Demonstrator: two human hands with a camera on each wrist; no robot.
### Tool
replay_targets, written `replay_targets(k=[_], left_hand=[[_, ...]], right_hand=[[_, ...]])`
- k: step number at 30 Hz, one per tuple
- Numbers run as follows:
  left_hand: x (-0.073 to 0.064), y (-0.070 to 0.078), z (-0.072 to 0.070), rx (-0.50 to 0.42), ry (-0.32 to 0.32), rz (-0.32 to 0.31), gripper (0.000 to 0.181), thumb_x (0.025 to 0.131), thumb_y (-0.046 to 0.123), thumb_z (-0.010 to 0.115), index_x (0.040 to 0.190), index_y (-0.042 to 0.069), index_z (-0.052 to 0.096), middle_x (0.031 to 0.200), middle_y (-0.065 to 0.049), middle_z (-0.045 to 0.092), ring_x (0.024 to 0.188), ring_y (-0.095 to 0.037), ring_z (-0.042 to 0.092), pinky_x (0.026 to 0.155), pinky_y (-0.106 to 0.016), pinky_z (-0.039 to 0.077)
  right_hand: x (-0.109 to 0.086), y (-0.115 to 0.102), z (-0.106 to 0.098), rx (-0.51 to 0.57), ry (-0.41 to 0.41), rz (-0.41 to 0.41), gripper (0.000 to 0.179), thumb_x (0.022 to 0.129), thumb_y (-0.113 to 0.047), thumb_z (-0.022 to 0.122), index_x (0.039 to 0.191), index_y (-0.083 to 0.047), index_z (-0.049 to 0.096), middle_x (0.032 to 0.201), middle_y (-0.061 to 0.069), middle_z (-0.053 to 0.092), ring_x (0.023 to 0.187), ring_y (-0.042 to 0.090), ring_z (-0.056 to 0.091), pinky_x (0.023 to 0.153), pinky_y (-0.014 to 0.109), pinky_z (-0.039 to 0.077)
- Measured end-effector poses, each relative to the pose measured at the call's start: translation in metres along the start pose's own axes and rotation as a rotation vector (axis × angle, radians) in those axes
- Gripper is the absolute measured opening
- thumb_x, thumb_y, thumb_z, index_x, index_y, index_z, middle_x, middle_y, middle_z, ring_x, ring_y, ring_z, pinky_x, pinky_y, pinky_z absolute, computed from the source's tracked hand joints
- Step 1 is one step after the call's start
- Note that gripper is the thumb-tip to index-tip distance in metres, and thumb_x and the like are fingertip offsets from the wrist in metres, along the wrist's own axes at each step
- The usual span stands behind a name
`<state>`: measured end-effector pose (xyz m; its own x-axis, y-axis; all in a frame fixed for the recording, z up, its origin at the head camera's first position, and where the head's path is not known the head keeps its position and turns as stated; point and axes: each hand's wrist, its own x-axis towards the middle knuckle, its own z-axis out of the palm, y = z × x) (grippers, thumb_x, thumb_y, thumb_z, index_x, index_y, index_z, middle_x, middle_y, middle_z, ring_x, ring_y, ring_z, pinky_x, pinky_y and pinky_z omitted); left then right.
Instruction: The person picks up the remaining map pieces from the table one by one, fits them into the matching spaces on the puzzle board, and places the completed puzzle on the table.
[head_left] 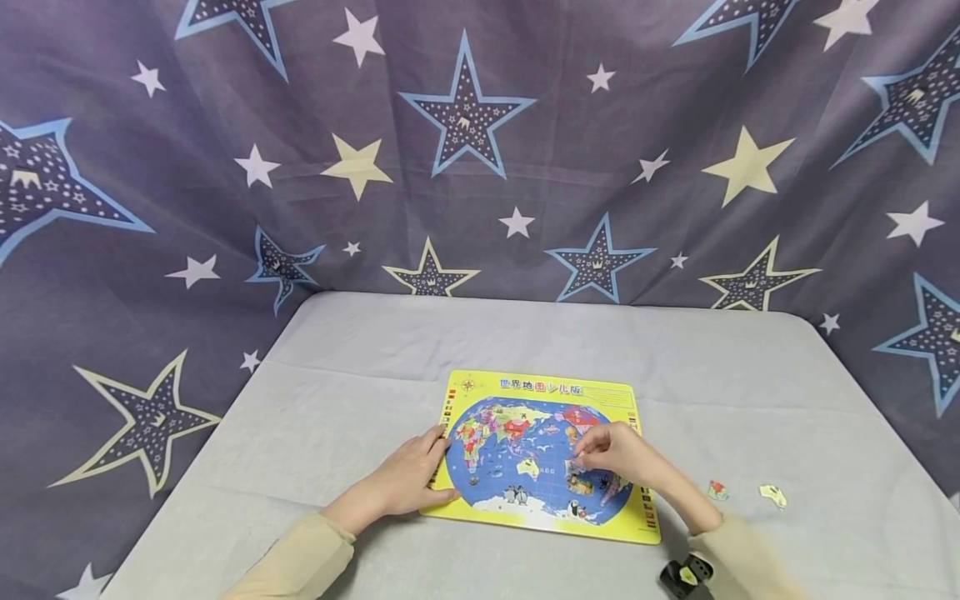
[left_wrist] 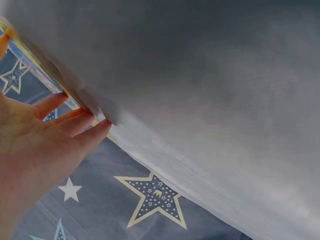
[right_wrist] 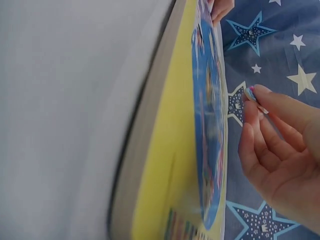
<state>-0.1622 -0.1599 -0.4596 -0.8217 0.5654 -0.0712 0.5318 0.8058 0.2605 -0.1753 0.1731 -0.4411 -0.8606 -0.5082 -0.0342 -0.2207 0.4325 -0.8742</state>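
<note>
A yellow-bordered world map puzzle board (head_left: 510, 514) lies flat on the table, with a blue ocean and colourful land pieces. My left hand (head_left: 411, 471) rests at the board's left edge with its fingers spread; in the left wrist view, the fingertips (left_wrist: 105, 122) touch that edge. Over the right part of the map, my right hand (head_left: 618, 454) pinches a small puzzle piece (right_wrist: 250, 93) between thumb and forefinger. The right wrist view shows this piece side-on above the board, with pink and light blue on it; its picture is hidden.
Two loose puzzle pieces lie on the grey tablecloth (head_left: 825, 417) right of the board: one red and green (head_left: 717, 490), one pale yellow-green (head_left: 772, 497). A star-patterned curtain (head_left: 480, 208) hangs behind the table. A black device (head_left: 684, 577) sits at the right wrist.
</note>
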Motion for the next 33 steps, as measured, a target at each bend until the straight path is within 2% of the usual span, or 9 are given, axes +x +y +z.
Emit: replay_targets(k=[4,11,17,24,28,33], left_hand=[[0.000,0.000,0.000,0.002,0.003,-0.001,0.077,0.079,0.053,0.054,0.128,-0.004,0.038,0.136,-0.022,0.030,0.123,-0.033,0.034,0.101,-0.043,0.029],[0.000,0.000,0.001,0.017,0.013,0.007,0.077,0.079,0.053,0.054,0.128,-0.004,0.039,0.135,-0.022,0.031,0.122,-0.033,0.035,0.100,-0.043,0.030],[0.000,0.000,0.001,0.010,0.013,0.001,0.077,0.079,0.053,0.054,0.128,-0.004,0.039,0.135,-0.021,0.030,0.121,-0.033,0.035,0.100,-0.043,0.030],[-0.001,0.000,0.001,0.004,0.011,0.001,0.077,0.079,0.053,0.053,0.128,-0.004,0.039,0.135,-0.022,0.030,0.122,-0.034,0.035,0.101,-0.043,0.030],[0.000,-0.001,0.002,0.010,0.010,0.002,0.077,0.079,0.053,0.053,0.128,-0.004,0.038,0.135,-0.022,0.030,0.122,-0.033,0.035,0.101,-0.043,0.030],[0.000,-0.001,0.002,0.005,0.015,0.007,0.076,0.078,0.052,0.054,0.127,-0.005,0.040,0.135,-0.022,0.031,0.121,-0.033,0.036,0.100,-0.043,0.030]], right_hand=[[0.005,-0.003,0.005,-0.008,-0.007,-0.004,0.010,0.079,-0.005,0.063,0.084,0.002,0.067,0.080,0.011,0.065,0.068,0.017,0.061,0.060,0.025,0.052],[0.014,-0.008,0.015,-0.090,-0.013,-0.033,0.008,0.079,-0.005,0.063,0.084,-0.002,0.069,0.080,0.004,0.065,0.064,0.011,0.057,0.057,0.019,0.048],[0.021,-0.015,0.022,-0.087,-0.047,-0.048,0.011,0.080,-0.006,0.062,0.087,-0.003,0.069,0.082,0.006,0.067,0.064,0.014,0.058,0.055,0.018,0.045],[0.033,-0.021,0.032,-0.083,-0.068,-0.083,0.013,0.079,-0.001,0.060,0.090,-0.002,0.068,0.083,0.006,0.067,0.069,0.017,0.061,0.056,0.019,0.048],[0.039,-0.025,0.038,-0.060,-0.087,-0.079,0.015,0.079,0.001,0.058,0.089,-0.001,0.068,0.081,0.007,0.067,0.065,0.021,0.059,0.051,0.019,0.044],[0.046,-0.029,0.045,-0.052,-0.095,-0.077,0.017,0.079,0.003,0.057,0.091,-0.001,0.068,0.081,0.006,0.066,0.062,0.020,0.057,0.047,0.017,0.040]])
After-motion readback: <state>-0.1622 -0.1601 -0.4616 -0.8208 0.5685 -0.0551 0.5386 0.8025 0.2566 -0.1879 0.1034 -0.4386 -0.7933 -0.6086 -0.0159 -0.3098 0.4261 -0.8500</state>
